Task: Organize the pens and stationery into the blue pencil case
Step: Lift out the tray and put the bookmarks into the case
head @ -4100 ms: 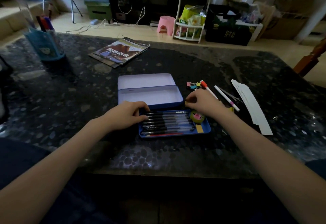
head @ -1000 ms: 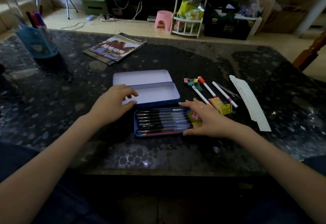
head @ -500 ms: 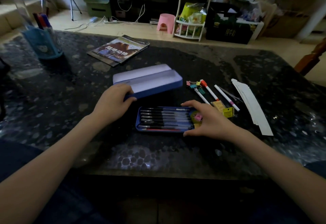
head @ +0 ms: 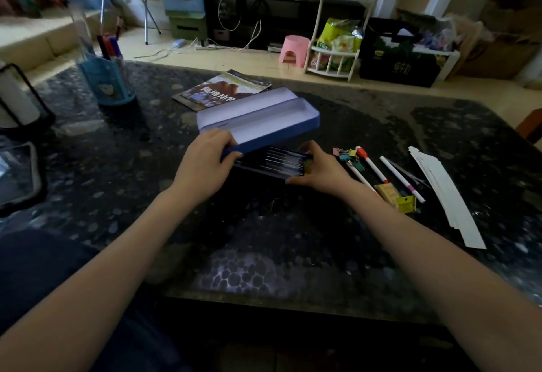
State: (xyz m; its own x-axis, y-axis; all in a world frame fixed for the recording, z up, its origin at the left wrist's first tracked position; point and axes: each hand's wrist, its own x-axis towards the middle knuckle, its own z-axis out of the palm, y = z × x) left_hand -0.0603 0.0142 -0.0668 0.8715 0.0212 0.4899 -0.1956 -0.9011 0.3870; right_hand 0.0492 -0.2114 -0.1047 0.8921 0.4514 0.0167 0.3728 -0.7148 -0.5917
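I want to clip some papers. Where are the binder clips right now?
In the head view, the binder clips lie on the dark table right of centre, just past the right hand, beside the orange-capped pen.

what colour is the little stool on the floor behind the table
Pink; the stool shows best in the head view.

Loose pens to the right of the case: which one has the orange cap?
The middle pen, its orange cap at the far end beside the binder clips. The pen to its right has pink markings; the left one is largely hidden by the right hand.
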